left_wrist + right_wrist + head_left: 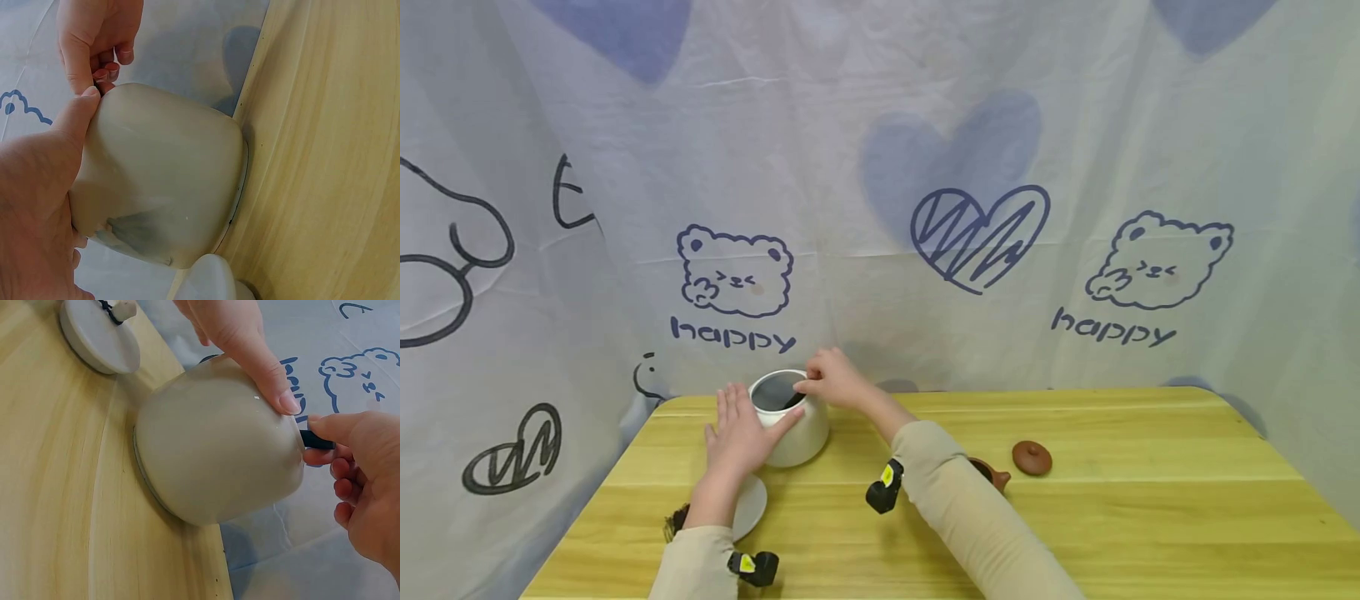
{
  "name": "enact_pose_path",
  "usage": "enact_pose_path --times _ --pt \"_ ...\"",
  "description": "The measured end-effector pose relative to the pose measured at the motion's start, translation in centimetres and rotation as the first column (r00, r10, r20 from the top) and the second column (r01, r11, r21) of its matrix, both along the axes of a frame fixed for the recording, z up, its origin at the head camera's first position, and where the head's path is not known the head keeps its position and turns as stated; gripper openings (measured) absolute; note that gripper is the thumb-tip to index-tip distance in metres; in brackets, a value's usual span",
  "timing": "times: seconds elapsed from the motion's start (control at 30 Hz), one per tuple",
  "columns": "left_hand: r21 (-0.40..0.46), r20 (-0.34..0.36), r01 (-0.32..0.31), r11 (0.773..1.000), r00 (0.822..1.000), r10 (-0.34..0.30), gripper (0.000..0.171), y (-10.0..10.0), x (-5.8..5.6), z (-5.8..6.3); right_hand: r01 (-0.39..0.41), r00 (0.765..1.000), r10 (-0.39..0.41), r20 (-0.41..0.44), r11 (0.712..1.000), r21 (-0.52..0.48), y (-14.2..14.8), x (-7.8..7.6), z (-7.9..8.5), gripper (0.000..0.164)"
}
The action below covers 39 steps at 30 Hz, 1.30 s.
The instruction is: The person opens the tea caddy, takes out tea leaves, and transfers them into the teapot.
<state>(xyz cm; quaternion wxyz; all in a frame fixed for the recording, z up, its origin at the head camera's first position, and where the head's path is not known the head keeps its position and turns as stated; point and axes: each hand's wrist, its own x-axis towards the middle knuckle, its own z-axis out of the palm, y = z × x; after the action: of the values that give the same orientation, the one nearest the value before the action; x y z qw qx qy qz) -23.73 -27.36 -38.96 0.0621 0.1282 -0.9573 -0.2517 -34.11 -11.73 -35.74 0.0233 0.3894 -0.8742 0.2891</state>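
A cream ceramic jar [801, 437] stands lidless on the table, with a grey painted patch [140, 231] on its side. My left hand [741, 437] holds it near the rim, thumb across the front and fingers along the left side. At the jar's mouth, my right hand [835, 379] pinches a dark, narrow stick-like piece [317, 440] between thumb and forefinger. That piece crosses the rim and its inner end [794, 400] shows inside the mouth; the rest is hidden, so its kind is unclear. The jar's contents cannot be made out.
A pale round lid [100, 337] with a cord-tied knob lies by my left forearm. Partly behind my right sleeve stands a brown clay teapot [1000, 478], its small lid [1032, 458] lying to its right. The wooden table [1150, 517] meets a printed cloth [865, 317] at the back.
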Motion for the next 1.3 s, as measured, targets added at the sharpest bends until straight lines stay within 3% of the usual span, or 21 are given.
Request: enact_pose_path --times 0.3,0.63,1.3 --pt "-0.009 0.000 -0.005 1.000 1.000 0.005 0.125 -0.1 -0.2 -0.2 0.010 0.989 0.008 0.150 0.992 -0.122 0.5 -0.3 -0.1 0.034" --pt "0.004 0.005 -0.004 1.000 1.000 0.004 0.125 -0.1 -0.3 -0.2 0.089 0.947 -0.016 0.320 0.973 -0.214 1.6 -0.4 -0.5 0.035" --pt "0.008 0.011 -0.003 1.000 1.000 0.003 0.125 -0.1 -0.2 -0.1 0.179 0.925 -0.075 0.373 0.951 -0.252 3.4 -0.8 -0.8 0.032"
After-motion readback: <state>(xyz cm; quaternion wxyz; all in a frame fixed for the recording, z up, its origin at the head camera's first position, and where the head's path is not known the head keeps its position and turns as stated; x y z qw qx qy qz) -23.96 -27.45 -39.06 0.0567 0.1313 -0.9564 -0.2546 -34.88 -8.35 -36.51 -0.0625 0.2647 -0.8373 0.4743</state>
